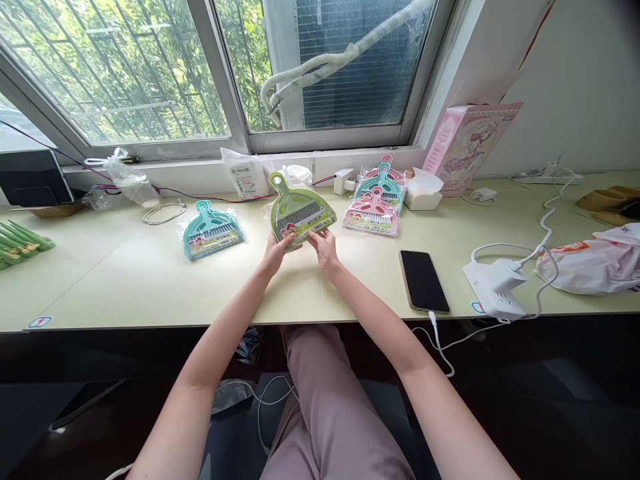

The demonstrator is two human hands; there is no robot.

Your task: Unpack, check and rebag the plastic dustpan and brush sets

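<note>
A green dustpan and brush set [300,208] in clear wrapping is held tilted up above the table, its handle toward the window. My left hand [276,252] grips its lower left edge, thumb on the front. On the lower right edge, my right hand [324,247] pinches the label strip. A wrapped teal dustpan set [212,231] lies to the left. To the right, a pink dustpan set [373,215] lies in front of another teal set [384,183], with a further pink one partly hidden behind.
A phone [424,280] on a charging cable and a white power strip [494,287] lie at the right front. Behind them stand a tissue pack [423,189] and a pink box [467,150]. Green stalks [23,241] lie far left; a plastic bag [593,261] sits far right.
</note>
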